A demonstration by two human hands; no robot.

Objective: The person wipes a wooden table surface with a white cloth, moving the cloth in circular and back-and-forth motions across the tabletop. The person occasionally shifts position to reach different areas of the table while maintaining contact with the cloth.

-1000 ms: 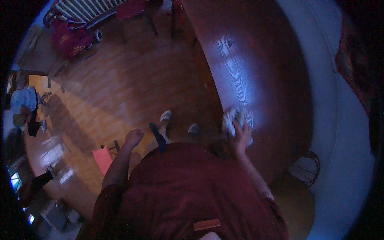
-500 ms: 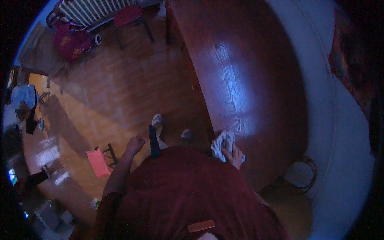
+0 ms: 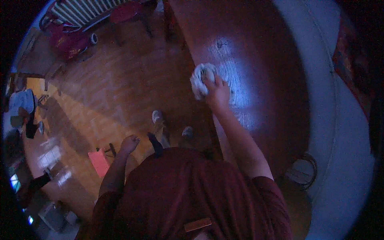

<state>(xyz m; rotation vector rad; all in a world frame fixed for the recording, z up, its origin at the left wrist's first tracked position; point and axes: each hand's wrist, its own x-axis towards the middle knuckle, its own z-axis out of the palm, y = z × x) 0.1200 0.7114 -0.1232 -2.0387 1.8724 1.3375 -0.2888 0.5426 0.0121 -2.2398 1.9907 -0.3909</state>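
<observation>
My right hand (image 3: 218, 95) grips a crumpled white cloth (image 3: 199, 82) at the left edge of a long, dark reddish-brown wooden table (image 3: 272, 92). Part of the cloth bulges out past that edge. The right arm is stretched forward over the tabletop, where a bluish glare lies beside the hand. My left hand (image 3: 130, 143) hangs over the floor at my left side, its fingers curled in; it is too dim to make out whether anything is in them.
A small stool with a pink-red seat (image 3: 99, 162) stands on the wooden floor at left. A round-backed chair (image 3: 303, 172) is at the table's near right. Far left are a red chair (image 3: 126, 12), a large dark-red object (image 3: 70, 44) and a white radiator (image 3: 86, 12).
My right hand has moved forward along the table with the cloth, from near my body to its far left edge. My left hand has shifted slightly left.
</observation>
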